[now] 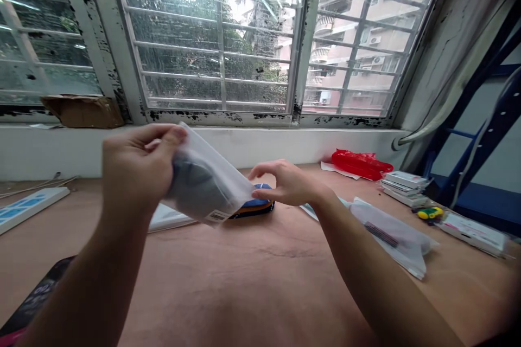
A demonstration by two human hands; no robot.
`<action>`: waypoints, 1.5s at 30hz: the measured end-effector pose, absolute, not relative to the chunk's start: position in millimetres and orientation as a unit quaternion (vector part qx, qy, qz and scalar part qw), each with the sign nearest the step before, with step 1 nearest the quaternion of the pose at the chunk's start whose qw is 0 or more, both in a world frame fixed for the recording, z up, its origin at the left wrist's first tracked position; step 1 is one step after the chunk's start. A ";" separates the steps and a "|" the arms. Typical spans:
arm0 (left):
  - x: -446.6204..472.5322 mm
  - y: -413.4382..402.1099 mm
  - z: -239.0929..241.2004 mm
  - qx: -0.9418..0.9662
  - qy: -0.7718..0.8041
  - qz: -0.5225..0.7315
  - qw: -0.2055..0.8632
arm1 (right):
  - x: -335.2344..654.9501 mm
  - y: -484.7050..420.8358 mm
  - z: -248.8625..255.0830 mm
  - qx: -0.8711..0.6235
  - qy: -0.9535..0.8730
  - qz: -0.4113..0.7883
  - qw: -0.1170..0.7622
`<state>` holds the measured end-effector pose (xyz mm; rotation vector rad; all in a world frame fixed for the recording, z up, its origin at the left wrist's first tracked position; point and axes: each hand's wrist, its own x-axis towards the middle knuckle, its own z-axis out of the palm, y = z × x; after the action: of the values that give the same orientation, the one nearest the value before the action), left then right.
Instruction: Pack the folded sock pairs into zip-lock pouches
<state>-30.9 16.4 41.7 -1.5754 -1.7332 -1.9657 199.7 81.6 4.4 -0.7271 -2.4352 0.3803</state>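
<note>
My left hand is closed round the top of a frosted plastic bag with a dark grey item inside, held up above the table. A barcode label shows at the bag's lower corner. My right hand hovers just to the right of the bag with fingers curved and apart, holding nothing. Under and behind that hand lies a small stack of flat blue, orange and dark items on the wooden table.
A white power strip lies at the left. More plastic bags lie at the right, with a red bag, small white boxes and a yellow-green tool. A barred window and a cardboard piece are behind.
</note>
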 end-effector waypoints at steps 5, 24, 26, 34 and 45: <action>0.1 18.7 18.2 -0.616 -0.502 -0.604 0.064 | 175.8 65.1 0.5 -0.298 -0.851 0.255 0.350; -4.2 23.1 19.7 -0.639 -0.504 -0.580 -0.024 | 220.5 71.7 -9.0 -0.390 -0.814 0.343 0.261; -6.5 23.0 21.8 -0.645 -0.500 -0.576 -0.042 | 247.4 71.5 -2.1 -0.493 -0.796 0.200 0.290; -16.6 25.9 12.0 -0.658 -0.541 -0.519 -0.071 | 325.9 66.0 -69.9 -0.669 -0.717 -0.161 0.112; -56.3 49.3 -128.9 -0.778 -0.503 -0.375 -0.042 | 343.5 131.2 -106.8 -0.631 -0.764 -0.087 0.100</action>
<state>-56.3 49.3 -128.9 -2.5111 -1.6249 -1.2098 343.5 131.2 -106.8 -1.8659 -2.2586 -0.2570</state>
